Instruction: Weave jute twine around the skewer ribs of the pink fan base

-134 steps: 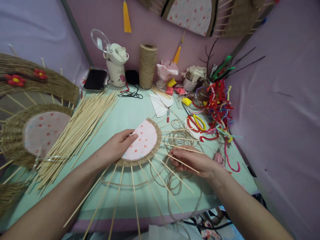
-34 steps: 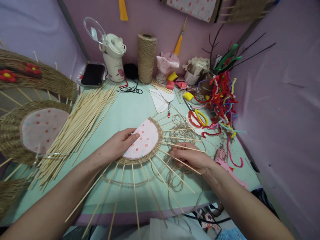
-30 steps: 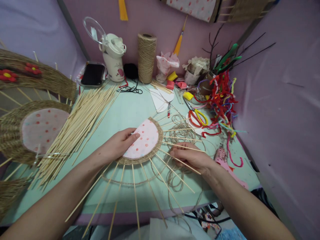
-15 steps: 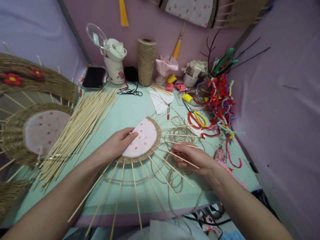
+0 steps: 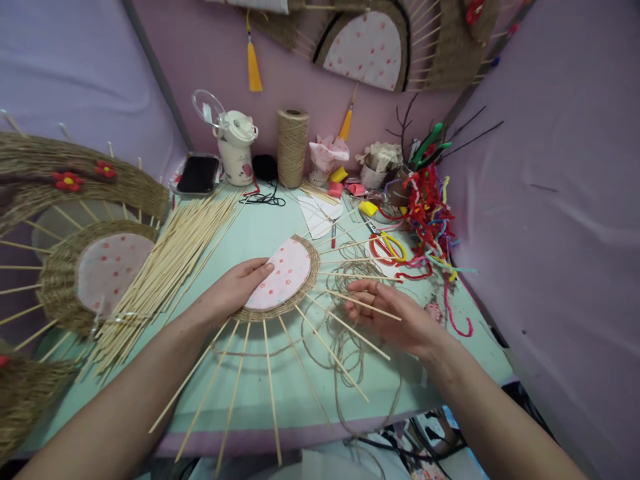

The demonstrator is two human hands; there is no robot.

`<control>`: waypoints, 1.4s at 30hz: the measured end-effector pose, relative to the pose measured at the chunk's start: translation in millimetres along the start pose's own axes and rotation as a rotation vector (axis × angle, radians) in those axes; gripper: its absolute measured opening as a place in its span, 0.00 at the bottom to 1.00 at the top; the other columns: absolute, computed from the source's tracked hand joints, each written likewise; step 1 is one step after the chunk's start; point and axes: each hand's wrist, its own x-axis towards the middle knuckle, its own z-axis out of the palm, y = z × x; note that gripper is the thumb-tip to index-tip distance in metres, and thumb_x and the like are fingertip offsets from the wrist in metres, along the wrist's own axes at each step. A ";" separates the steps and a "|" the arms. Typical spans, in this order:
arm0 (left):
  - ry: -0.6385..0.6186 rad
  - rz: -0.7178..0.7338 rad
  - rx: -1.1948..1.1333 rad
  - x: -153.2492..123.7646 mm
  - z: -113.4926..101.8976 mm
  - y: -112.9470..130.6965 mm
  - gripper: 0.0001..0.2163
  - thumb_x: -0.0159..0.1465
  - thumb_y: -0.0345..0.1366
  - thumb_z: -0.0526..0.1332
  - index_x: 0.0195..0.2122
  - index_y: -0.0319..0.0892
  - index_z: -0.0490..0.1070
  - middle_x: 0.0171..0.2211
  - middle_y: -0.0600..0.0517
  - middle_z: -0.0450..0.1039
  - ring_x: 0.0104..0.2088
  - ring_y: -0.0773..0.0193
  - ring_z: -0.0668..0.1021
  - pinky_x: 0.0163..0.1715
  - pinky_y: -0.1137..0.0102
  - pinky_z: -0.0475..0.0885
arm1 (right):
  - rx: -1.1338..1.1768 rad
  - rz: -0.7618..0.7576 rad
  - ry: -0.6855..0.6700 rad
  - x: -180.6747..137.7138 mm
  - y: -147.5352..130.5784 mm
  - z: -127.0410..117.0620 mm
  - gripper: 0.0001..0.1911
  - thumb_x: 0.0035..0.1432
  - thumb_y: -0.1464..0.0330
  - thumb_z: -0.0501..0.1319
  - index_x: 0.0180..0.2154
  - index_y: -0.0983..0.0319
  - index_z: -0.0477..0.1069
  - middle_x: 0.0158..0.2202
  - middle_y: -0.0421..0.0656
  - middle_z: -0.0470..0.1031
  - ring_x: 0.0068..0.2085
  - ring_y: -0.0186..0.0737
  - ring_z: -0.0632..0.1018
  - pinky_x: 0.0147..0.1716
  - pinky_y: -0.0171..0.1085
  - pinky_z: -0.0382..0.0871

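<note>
A half-round woven piece (image 5: 285,275) lies in the middle, with a white, red-dotted centre, a twine-woven rim and thin wooden sticks fanning out from it. My left hand (image 5: 246,283) grips its straight side, thumb on top of the dotted face, the other fingers hidden beneath. At the right-hand sticks, my right hand (image 5: 383,310) has its fingers loosely bent and apart, with one stick passing across it. No held thing shows in that hand. Loose twine (image 5: 347,357) runs among the sticks and lies tangled on the table beneath the right hand.
A pile of wooden sticks (image 5: 175,267) lies left, beside a larger woven piece (image 5: 60,287). Behind stand a white bottle (image 5: 237,157), a twine spool (image 5: 293,148) and a phone (image 5: 199,175). Scissors (image 5: 383,247) and tangled coloured pipe cleaners (image 5: 430,207) lie right.
My right hand has opened its fingers somewhat and turned, shifting slightly right. The left hand keeps its hold on the woven piece. The camera view has tilted up a little.
</note>
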 end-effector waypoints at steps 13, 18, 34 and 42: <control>0.009 -0.002 -0.141 -1.7 -0.8 2.8 0.22 0.54 0.51 0.64 0.44 0.42 0.76 0.40 0.49 0.80 0.39 0.60 0.79 0.34 0.72 0.73 | -0.594 -0.142 -0.005 -12.2 16.0 6.1 0.11 0.50 0.66 0.67 0.36 0.62 0.72 0.28 0.39 0.71 0.29 0.32 0.70 0.29 0.33 0.62; -0.004 0.007 -0.200 -6.1 -1.4 9.7 0.19 0.54 0.49 0.65 0.43 0.42 0.76 0.40 0.50 0.80 0.39 0.61 0.79 0.34 0.74 0.72 | -0.874 -0.320 0.027 -14.6 15.3 8.9 0.05 0.54 0.67 0.62 0.27 0.62 0.70 0.31 0.42 0.73 0.35 0.38 0.73 0.38 0.37 0.65; 0.060 0.043 -0.075 -6.3 -1.6 7.9 0.21 0.53 0.51 0.65 0.44 0.44 0.76 0.46 0.49 0.78 0.45 0.57 0.78 0.42 0.69 0.74 | -0.761 -0.811 0.573 -35.1 -19.6 -5.0 0.05 0.56 0.64 0.64 0.32 0.60 0.73 0.26 0.37 0.69 0.26 0.30 0.66 0.25 0.30 0.59; 0.037 0.031 0.014 -6.1 -2.1 5.2 0.25 0.53 0.54 0.63 0.47 0.43 0.75 0.46 0.48 0.78 0.42 0.57 0.79 0.38 0.69 0.74 | -0.646 -0.688 0.608 -24.5 -16.3 -10.0 0.09 0.56 0.61 0.62 0.30 0.60 0.70 0.22 0.36 0.66 0.23 0.30 0.63 0.23 0.31 0.56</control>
